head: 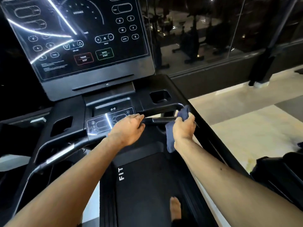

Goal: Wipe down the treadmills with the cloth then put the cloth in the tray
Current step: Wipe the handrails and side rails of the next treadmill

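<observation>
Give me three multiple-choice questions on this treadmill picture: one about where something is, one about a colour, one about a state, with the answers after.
1. Where is the cloth?
A) on the belt
B) in the right hand
C) in a cup holder

2. What colour outlines the STOP button?
A) green
B) red
C) white

3. What is the left hand doing?
A) hanging free
B) pressing the screen
C) gripping the handlebar

Answers:
1 B: the fingers curl round the dark blue cloth, up against the handlebar.
2 B: its border is red.
3 C: fingers lie over the bar's end with the thumb beneath.
</observation>
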`<act>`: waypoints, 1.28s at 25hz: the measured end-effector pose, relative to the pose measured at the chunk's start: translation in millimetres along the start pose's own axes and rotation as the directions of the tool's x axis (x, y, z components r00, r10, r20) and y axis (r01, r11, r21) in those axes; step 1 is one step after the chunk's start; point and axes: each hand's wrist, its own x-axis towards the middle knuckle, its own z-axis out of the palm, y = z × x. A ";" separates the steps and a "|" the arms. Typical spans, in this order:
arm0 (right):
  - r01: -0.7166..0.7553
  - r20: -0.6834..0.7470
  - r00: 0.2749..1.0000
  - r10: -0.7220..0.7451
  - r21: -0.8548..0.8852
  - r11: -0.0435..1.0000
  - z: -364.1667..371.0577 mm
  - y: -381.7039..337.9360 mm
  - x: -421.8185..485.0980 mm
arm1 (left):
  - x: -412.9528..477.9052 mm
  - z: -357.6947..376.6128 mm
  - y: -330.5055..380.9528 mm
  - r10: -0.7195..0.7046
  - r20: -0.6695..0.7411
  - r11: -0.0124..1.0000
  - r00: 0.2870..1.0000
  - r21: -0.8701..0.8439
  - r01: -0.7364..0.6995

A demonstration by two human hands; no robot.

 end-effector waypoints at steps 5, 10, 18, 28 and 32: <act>-0.055 -0.099 0.994 0.040 -0.152 0.987 88.0 -35.0 85.6 | 115.6 6.4 -35.4 0.052 0.005 0.999 0.999 0.012 -0.052; -0.344 -0.106 0.938 0.329 -0.191 0.919 150.7 -23.2 139.4 | 194.4 20.1 -55.9 0.147 0.137 0.987 0.980 0.045 -0.155; -0.213 0.216 0.924 0.315 -0.393 0.894 162.5 -21.1 107.5 | 237.6 32.5 -84.6 0.346 0.189 0.938 0.919 -0.056 -0.342; -0.128 -0.354 0.920 -0.165 -0.673 0.728 31.1 -8.3 29.8 | 222.1 14.3 -5.9 0.753 0.187 0.657 0.631 -0.155 -0.738; -0.279 -0.558 0.816 -0.152 -0.609 0.742 -42.0 13.3 -23.2 | 179.3 15.8 70.8 0.889 0.182 0.451 0.421 -0.182 -0.874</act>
